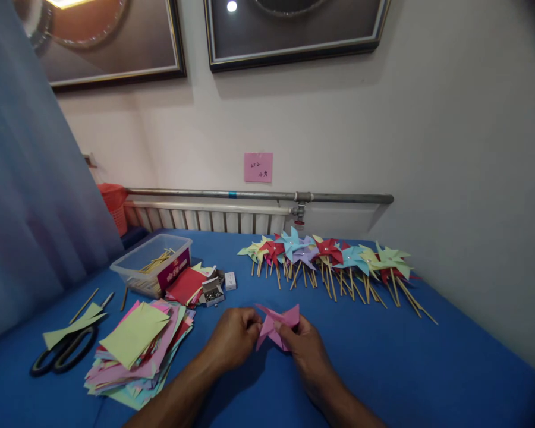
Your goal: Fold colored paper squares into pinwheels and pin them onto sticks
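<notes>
Right hand pinching a pink folded-paper pinwheel, thumb near its centre, above the blue-covered bench toward the near edge; left hand alongside, fingers curled, hold unclear!

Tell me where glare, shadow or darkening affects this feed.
Head view: bright lights reflect in both framed pictures; head view: soft shadow on the blue cover below the left hand; head view: upper-right corner darkened.
</notes>
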The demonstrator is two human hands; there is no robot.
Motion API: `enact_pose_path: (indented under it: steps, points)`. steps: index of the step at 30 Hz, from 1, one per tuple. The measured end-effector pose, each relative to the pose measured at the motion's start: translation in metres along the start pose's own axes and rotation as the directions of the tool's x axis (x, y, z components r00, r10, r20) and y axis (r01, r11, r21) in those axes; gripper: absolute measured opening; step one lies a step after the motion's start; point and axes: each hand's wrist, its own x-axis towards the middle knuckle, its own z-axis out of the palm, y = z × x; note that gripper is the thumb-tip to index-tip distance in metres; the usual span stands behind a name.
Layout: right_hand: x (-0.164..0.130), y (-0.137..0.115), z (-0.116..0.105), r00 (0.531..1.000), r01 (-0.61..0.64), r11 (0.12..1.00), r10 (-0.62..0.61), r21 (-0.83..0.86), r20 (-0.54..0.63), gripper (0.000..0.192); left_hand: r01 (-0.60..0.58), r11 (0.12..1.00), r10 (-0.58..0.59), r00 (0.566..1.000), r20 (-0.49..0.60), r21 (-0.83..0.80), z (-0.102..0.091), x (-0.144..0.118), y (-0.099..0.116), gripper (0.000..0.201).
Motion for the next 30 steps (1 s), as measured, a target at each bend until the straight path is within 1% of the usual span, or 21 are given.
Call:
enact_pose_path:
  steps: [7, 15, 21, 30]
  points:
    - [0.001, 0.002, -0.001, 1.0, 0.009, 1.0, -0.009, -0.015, -0.008, 0.035, 0.015, 1.0, -0.015, 1.0, 0.006, 0.012, 0.0, 0.001, -0.001, 0.017]
    - [0.004, 0.008, -0.001, 1.0, 0.007, 1.0, -0.008, -0.025, -0.022, 0.036, 0.001, 1.0, -0.001, 1.0, 0.003, 0.006, 0.001, 0.001, -0.001, 0.017]
    - [0.004, 0.007, -0.002, 1.0, 0.013, 1.0, -0.013, -0.017, -0.014, 0.037, 0.013, 1.0, -0.013, 1.0, 0.003, 0.003, 0.001, 0.0, 0.0, 0.017]
    - [0.009, 0.017, -0.003, 1.0, 0.023, 1.0, -0.023, -0.001, -0.015, 0.039, 0.006, 1.0, -0.006, 1.0, 0.0, -0.005, 0.002, 0.001, -0.004, 0.016]
